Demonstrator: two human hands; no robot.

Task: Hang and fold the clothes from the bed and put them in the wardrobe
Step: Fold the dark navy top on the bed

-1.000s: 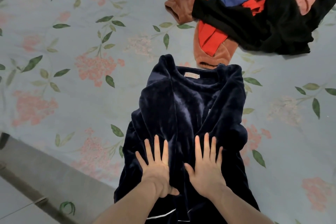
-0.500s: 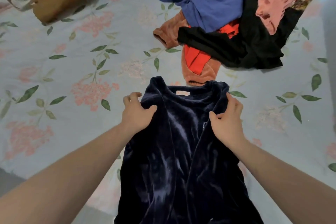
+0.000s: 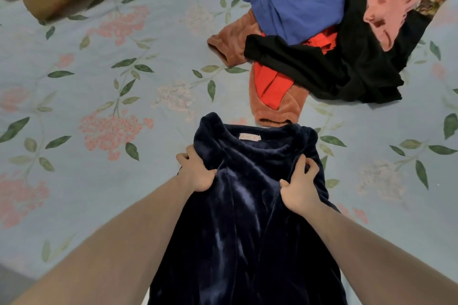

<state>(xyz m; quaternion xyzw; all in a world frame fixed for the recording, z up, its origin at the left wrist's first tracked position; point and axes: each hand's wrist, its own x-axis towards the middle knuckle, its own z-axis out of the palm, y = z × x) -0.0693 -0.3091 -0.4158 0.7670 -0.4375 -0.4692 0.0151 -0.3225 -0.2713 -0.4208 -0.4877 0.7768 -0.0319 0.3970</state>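
Now both hands (image 3: 247,181) bunching navy velvet garment (image 3: 250,230), open bedsheet (image 3: 99,193) leftward.

The navy velvet garment (image 3: 247,218) is plush cloth with a soft sheen, pale streaks catching light along its folds. The bed sheet (image 3: 99,193) is smooth, matt printed cotton-like cloth. The rust-brown garment (image 3: 235,42) looks velvety too; the blue sweater (image 3: 292,0) is matt knit, the black garment (image 3: 347,67) dull
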